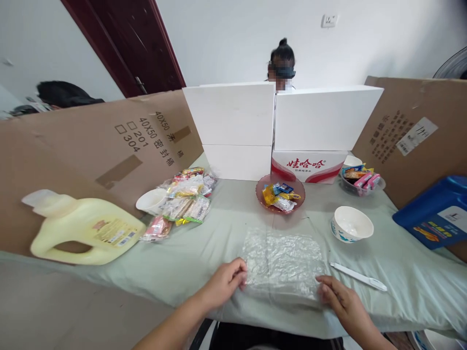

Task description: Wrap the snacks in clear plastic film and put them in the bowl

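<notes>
A crinkled plastic sheet [282, 262] at the desk's [204, 243] near edge is pinched by the left hand [226, 279] and pressed flat by the right hand [339, 299], its grip released.

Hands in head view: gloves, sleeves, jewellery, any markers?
Both bare. Left hand and right hand: no gloves, rings, watch, bands or markings visible. Forearms uncovered to the frame edge, no sleeve in view. Short, unpainted fingernails as far as can be seen.
</notes>
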`<state>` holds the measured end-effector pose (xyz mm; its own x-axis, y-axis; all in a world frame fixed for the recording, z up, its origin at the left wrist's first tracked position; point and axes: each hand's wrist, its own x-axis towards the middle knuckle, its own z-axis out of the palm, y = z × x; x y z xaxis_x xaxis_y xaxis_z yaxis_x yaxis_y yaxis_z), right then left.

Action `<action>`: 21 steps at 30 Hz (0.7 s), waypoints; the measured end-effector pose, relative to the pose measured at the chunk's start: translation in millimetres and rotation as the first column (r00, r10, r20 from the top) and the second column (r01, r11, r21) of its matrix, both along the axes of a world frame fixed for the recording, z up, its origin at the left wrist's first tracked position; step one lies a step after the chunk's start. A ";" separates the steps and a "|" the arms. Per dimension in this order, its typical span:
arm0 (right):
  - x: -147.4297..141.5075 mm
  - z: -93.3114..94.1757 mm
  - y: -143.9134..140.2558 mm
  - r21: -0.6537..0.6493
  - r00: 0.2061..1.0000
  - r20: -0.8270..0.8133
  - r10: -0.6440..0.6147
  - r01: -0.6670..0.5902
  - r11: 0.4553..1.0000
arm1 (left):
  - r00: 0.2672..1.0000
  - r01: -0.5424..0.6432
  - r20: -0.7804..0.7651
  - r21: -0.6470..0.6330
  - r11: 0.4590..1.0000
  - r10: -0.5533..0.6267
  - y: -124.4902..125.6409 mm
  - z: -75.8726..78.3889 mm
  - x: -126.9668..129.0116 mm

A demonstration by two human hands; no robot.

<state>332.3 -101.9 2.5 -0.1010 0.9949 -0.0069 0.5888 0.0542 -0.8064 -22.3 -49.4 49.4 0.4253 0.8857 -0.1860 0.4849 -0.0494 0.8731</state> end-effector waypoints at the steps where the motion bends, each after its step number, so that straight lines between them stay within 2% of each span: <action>1: -0.9 -2.2 3.4 -0.020 0.999 -0.037 -0.004 0.003 1.000 | 0.997 -0.051 0.048 -0.085 0.995 0.055 4.8 0.9 1.0; 3: -3.5 -5.4 8.7 -0.055 0.996 -0.092 0.008 -0.013 0.998 | 0.984 -0.135 0.088 -0.192 0.972 0.154 13.3 -0.5 2.8; 7: -10.9 -8.0 13.3 -0.098 0.989 -0.145 -0.006 -0.008 0.995 | 0.950 -0.276 0.097 -0.187 0.943 0.297 20.8 -13.5 3.6; 10: -14.9 -8.9 15.7 -0.048 0.986 -0.138 -0.092 0.086 0.995 | 0.938 -0.265 0.185 -0.159 0.951 0.292 20.6 -21.1 1.2; 12: -16.3 -8.8 19.1 -0.030 0.980 -0.136 -0.146 0.143 0.989 | 0.938 -0.221 0.231 -0.172 0.960 0.257 22.6 -21.0 0.0; 14: -17.7 -7.3 25.5 -0.023 0.970 -0.155 -0.188 0.187 0.982 | 0.933 -0.227 0.244 -0.171 0.959 0.265 29.3 -17.9 1.1; 16: -20.0 -4.8 35.6 -0.001 0.960 -0.174 -0.217 0.221 0.975 | 0.926 -0.292 0.216 -0.107 0.950 0.309 40.7 -14.5 5.3; 18: -23.1 -3.0 48.9 0.031 0.955 -0.153 -0.253 0.260 0.965 | 0.920 -0.378 0.122 0.041 0.925 0.371 53.9 -13.7 11.8; 21: -27.8 -5.8 69.0 0.109 0.950 0.009 -0.313 0.310 0.944 | 0.890 -0.399 -0.104 0.289 0.870 0.443 67.7 -19.6 21.6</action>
